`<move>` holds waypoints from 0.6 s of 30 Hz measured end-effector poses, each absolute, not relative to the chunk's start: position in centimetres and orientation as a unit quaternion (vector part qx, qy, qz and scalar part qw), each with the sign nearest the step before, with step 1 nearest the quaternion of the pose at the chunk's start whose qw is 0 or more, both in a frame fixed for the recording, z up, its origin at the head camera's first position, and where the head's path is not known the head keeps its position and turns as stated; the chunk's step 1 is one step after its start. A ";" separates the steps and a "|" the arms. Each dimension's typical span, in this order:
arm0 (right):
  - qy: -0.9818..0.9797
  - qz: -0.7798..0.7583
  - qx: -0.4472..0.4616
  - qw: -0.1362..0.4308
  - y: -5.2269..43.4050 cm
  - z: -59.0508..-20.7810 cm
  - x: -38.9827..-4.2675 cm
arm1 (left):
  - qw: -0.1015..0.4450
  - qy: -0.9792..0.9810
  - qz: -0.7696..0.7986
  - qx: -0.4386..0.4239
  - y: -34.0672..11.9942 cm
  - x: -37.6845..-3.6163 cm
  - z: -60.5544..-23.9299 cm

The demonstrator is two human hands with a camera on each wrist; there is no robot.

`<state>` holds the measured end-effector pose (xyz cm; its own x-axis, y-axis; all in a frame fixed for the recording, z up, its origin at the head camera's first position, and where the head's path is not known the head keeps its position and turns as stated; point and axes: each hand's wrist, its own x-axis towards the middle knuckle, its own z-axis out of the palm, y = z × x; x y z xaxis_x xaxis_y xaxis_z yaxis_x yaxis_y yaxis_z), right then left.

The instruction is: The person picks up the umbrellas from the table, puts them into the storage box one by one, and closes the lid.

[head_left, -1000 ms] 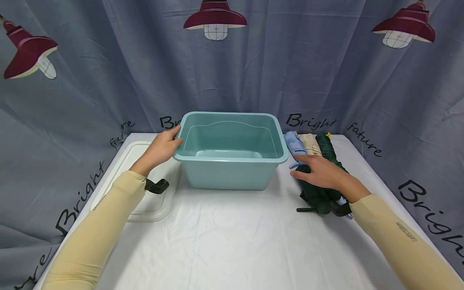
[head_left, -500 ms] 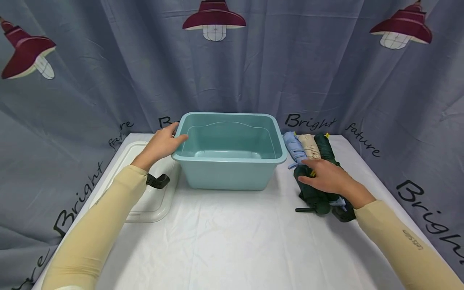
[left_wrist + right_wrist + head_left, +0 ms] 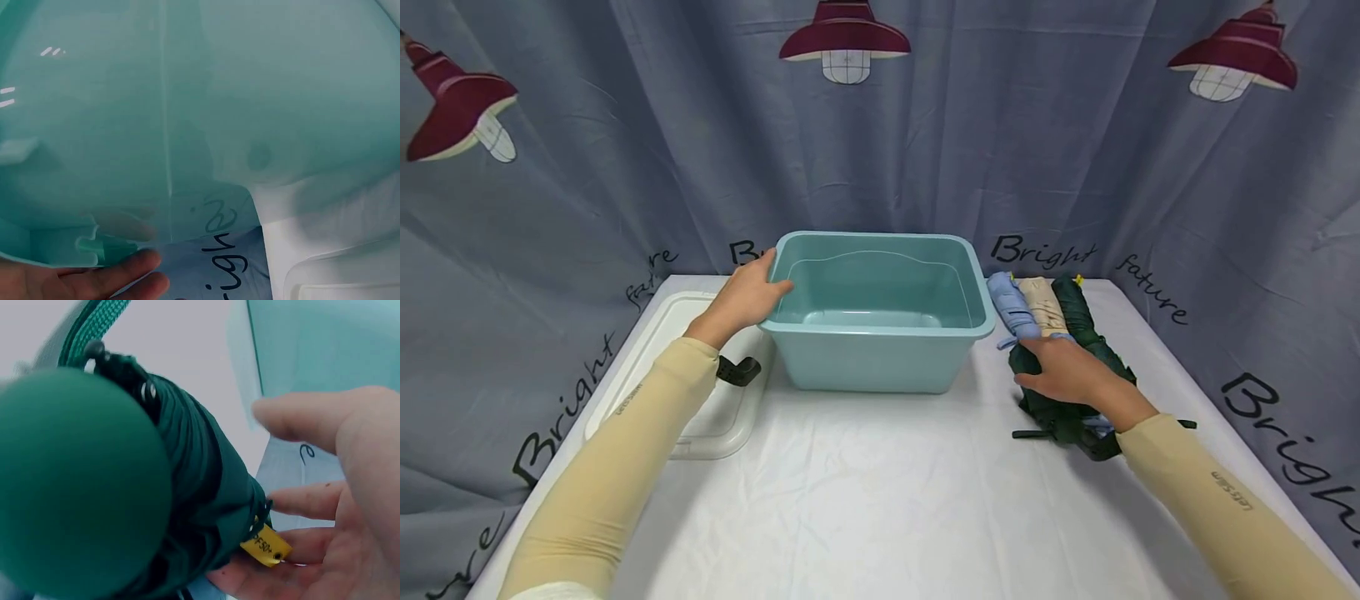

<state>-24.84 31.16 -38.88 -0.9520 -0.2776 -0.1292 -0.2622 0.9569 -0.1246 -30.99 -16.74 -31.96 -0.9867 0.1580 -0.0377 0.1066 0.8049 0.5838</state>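
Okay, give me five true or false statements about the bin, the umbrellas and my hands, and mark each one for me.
1. The left hand holds the teal bin at its rim. True.
2. The white lid covers the bin. False: the white lid lies on the table, to the bin's left.
3. The beige umbrella lies between the blue umbrella and a dark green umbrella. True.
4. The tag by the right hand is red. False: it is yellow.
5. The bin stands upright. True.
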 end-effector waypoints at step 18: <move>0.987 -0.001 -0.143 0.074 29.7 -39.1 -25.0 | 0.029 0.945 0.310 0.097 -17.2 -30.8 -32.3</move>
<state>-24.99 29.70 -39.06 -0.9482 -0.2826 -0.1450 -0.2823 0.9590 -0.0227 -30.83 -17.25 -32.27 -0.9795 0.2016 0.0050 0.1654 0.7887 0.5921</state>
